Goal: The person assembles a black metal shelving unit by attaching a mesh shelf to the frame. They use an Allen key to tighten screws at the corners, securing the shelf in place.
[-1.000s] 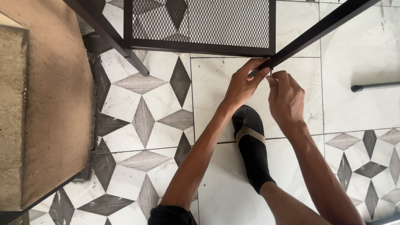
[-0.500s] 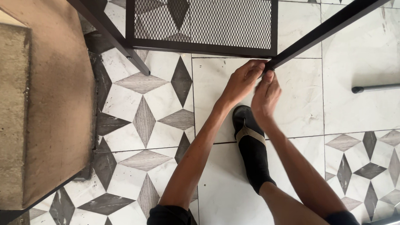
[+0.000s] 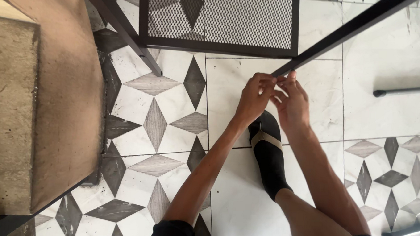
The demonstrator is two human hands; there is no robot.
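A black metal frame leg [image 3: 346, 29] slants down from the upper right and ends near the floor tiles. My left hand [image 3: 254, 96] and my right hand [image 3: 293, 100] meet at its lower tip, fingertips pinched around the end of the leg. Whatever small part sits between the fingers is hidden. Behind the hands hangs a black expanded-metal mesh panel [image 3: 219, 17] in a black frame. My foot in a black slipper with a tan strap [image 3: 267, 151] rests on the tile just below the hands.
A brown wooden board [image 3: 40, 106] fills the left side. A second black leg [image 3: 124, 29] slants beside it. Another black bar [image 3: 404, 91] lies on the floor at the right. The floor has white and grey diamond-pattern tiles [image 3: 157, 125].
My right hand has come in closer to the left hand, so both now pinch the leg's tip together. The view has shifted slightly.
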